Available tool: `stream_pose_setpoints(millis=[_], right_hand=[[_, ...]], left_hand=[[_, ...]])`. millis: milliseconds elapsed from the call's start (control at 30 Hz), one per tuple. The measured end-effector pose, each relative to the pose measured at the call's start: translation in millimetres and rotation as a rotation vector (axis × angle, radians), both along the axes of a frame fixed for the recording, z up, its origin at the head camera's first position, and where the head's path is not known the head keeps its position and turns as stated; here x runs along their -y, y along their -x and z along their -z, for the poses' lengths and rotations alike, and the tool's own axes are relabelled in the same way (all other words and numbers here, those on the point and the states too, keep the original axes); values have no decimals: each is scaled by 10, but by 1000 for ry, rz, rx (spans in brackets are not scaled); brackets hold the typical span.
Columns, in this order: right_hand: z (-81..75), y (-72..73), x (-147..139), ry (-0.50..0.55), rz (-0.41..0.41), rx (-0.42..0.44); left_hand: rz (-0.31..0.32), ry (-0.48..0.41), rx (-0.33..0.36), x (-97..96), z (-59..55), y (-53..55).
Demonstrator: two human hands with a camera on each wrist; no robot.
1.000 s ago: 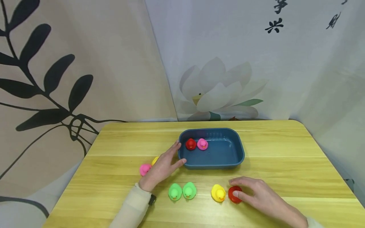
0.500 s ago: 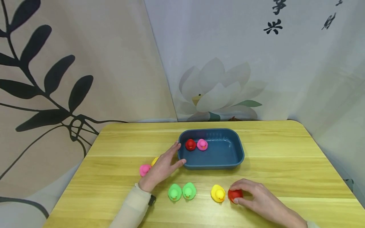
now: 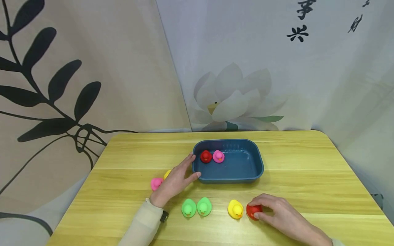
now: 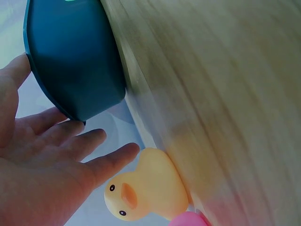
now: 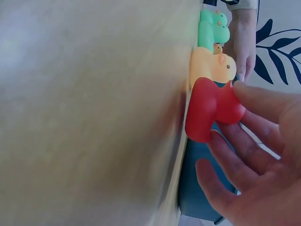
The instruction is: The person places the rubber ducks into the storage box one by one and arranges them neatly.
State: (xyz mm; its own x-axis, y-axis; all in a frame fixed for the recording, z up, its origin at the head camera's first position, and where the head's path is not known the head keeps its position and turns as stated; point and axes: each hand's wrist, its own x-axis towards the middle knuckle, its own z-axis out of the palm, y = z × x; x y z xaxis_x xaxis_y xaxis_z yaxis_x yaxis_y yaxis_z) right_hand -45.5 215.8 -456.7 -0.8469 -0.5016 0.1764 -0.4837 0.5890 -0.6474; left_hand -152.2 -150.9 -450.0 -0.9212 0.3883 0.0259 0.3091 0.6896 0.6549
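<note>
My right hand (image 3: 281, 216) pinches a red rubber duck (image 3: 253, 214) between thumb and fingers, low at the table in front of the tray's right side. In the right wrist view the thumb lies against the head of the red duck (image 5: 204, 110), the fingers on its other side. My left hand (image 3: 173, 184) rests on the left end of the blue tray (image 3: 227, 180), its fingers extended and thumb at the near rim. Inside the tray sit a red duck (image 3: 206, 156) and a pink duck (image 3: 218, 156).
Just left of the held duck stands a yellow duck (image 3: 235, 209). Farther left are two green ducks (image 3: 196, 207) side by side. Partly behind my left hand sit a pink duck (image 3: 156, 183) and a yellow duck (image 4: 162, 188). A printed cloth (image 3: 138, 68) hangs behind the table.
My right fingers have closed in on the red duck, the index finger coming down against its far side. The left hand and tray have stayed put.
</note>
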Motion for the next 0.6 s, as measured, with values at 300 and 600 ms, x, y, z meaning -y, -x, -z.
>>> stream_pose_setpoints(millis=[300, 600], right_hand=[[-120, 18, 46, 5, 13, -109], [-236, 64, 66, 40, 19, -183]], left_hand=[[0, -5, 16, 18, -14, 1], [-7, -2, 14, 5, -11, -1]])
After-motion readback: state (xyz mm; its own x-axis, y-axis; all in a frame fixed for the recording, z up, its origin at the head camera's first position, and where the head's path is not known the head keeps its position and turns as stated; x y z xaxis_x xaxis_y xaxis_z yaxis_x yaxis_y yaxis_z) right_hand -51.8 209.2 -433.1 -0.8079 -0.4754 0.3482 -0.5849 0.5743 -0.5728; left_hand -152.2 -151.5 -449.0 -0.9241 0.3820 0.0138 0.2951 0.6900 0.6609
